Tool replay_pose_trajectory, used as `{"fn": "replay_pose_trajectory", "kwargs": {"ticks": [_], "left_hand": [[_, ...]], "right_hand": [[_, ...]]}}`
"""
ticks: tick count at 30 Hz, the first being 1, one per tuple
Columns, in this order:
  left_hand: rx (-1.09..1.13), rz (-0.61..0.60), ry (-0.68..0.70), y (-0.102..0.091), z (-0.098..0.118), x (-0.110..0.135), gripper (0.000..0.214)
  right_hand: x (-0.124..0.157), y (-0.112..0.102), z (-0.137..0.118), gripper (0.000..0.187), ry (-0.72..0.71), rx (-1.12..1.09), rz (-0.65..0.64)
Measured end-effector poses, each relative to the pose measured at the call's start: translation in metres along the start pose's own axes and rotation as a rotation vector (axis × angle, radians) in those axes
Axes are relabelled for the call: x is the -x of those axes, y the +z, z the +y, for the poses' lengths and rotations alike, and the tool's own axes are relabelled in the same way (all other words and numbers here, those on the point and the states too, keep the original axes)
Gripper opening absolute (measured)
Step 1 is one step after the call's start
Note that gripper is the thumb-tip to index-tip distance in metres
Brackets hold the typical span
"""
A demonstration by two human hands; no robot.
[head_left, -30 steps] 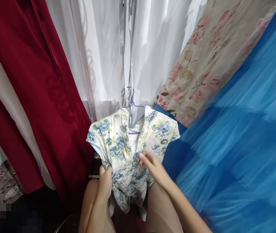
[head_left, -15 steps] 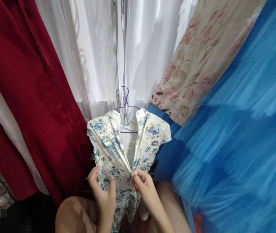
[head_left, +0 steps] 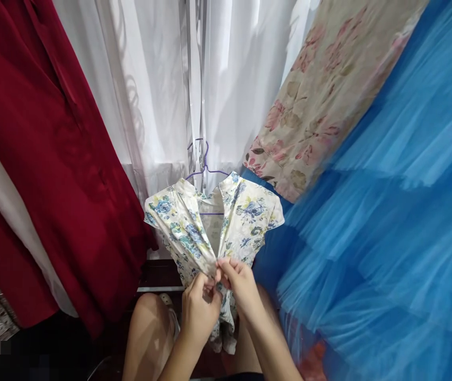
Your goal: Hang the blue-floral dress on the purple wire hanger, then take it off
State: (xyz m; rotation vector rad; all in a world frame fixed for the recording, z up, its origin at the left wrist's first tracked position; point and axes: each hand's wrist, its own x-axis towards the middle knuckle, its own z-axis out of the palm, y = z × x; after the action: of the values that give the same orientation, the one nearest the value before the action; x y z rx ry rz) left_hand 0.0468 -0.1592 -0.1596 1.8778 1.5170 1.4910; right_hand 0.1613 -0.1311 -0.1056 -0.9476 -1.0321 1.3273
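A white dress (head_left: 252, 219) with blue and green flowers hangs on a purple hanger (head_left: 206, 159), its front parted in a deep V. At the bottom of that V, my right hand (head_left: 237, 278) pinches the front edge between thumb and fingers. Close beside it on the left, my left hand (head_left: 202, 301) is closed on the fabric just below the V. The two hands nearly touch. Whatever small fastener may lie between the fingertips is hidden. Below my hands the lower part of the dress hangs down between my knees.
Dark red cloth (head_left: 71, 174) hangs at the left. White drapery (head_left: 237, 79) covers the back, with a thin metal pole (head_left: 198, 69) before it. On the right hang a beige floral garment (head_left: 301, 132) and a tiered blue tulle skirt (head_left: 369, 238).
My left hand has come in from the left, gone from spread fingers to gripping the dress beside my right hand. My right hand has risen slightly with the pinched fabric.
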Motion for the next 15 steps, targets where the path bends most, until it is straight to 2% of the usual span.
{"fn": "replay_pose_trajectory", "kwargs": {"ticks": [4, 6, 8, 10, 12, 13, 15], "left_hand": [[-0.082, -0.153, 0.043, -0.008, 0.006, -0.005, 0.015], [-0.085, -0.198, 0.054, -0.008, 0.006, -0.004, 0.017], [-0.035, -0.234, 0.053, -0.009, 0.004, -0.004, 0.017], [0.042, -0.291, 0.064, -0.014, 0.001, -0.01, 0.015], [0.107, -0.278, 0.083, -0.025, 0.002, -0.026, 0.011], [0.129, -0.222, 0.092, -0.033, 0.005, -0.039, 0.012], [0.144, -0.039, 0.117, -0.05, 0.017, -0.072, 0.027]], "right_hand": [[-0.055, 0.023, -0.068, 0.032, -0.195, 0.08, -0.042], [-0.084, 0.038, -0.1, 0.029, -0.265, 0.075, -0.018], [-0.101, 0.05, -0.12, 0.027, -0.306, 0.068, -0.011], [-0.102, 0.055, -0.124, 0.025, -0.336, 0.073, -0.037], [-0.092, 0.052, -0.115, 0.025, -0.361, 0.088, -0.078], [-0.085, 0.05, -0.108, 0.026, -0.367, 0.099, -0.091], [-0.072, 0.043, -0.097, 0.026, -0.371, 0.125, -0.099]]}}
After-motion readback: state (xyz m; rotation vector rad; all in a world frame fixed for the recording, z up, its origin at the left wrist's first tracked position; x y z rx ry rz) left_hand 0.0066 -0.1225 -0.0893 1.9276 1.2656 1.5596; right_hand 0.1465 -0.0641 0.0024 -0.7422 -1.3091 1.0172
